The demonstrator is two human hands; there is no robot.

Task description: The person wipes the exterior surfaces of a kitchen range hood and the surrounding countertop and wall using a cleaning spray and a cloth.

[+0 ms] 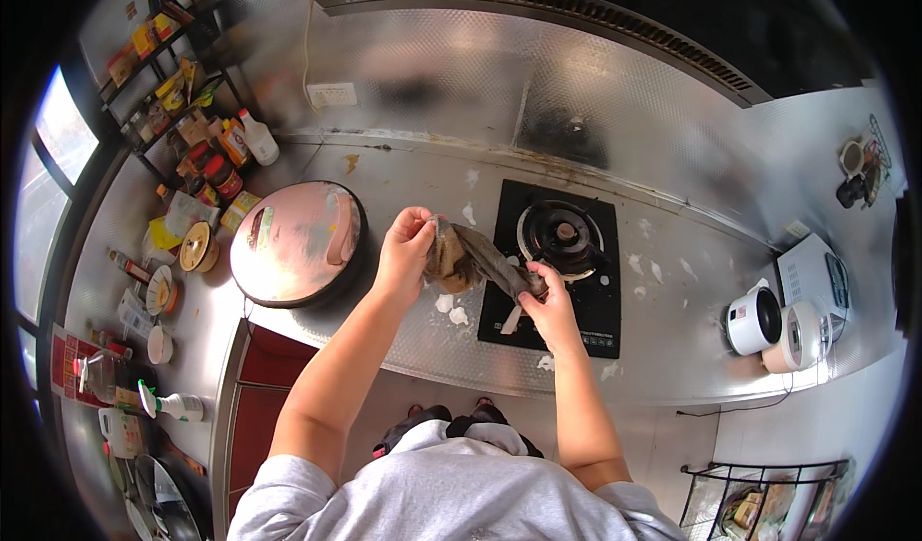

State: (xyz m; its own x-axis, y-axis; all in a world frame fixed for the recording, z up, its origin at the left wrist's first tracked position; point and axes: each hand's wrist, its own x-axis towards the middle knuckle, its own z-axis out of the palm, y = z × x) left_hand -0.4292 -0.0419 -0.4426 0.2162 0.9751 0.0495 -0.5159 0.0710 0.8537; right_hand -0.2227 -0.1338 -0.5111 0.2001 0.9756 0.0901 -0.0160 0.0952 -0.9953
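Both hands grip a crumpled grey-brown cloth (pixel 475 256), stretched between them above the counter. At its left end my left hand (pixel 407 249) pinches it between thumb and fingers. My right hand (pixel 549 303) pinches the other end, over the near part of a black single-burner gas stove (pixel 569 310). White foam blobs (pixel 457 315) lie on the steel counter (pixel 421 170) around the stove, and a few are on the stove's top. The burner (pixel 567 232) carries no pot.
A round pink electric griddle (pixel 295 242) stands left of my left hand. Jars (pixel 223 175), bowls (pixel 160 344) and a spray bottle (pixel 173 403) crowd the left counter. Rightward are a white electric pot (pixel 753 318) and a rice cooker (pixel 796 336). A range hood (pixel 547 22) overhangs the back.
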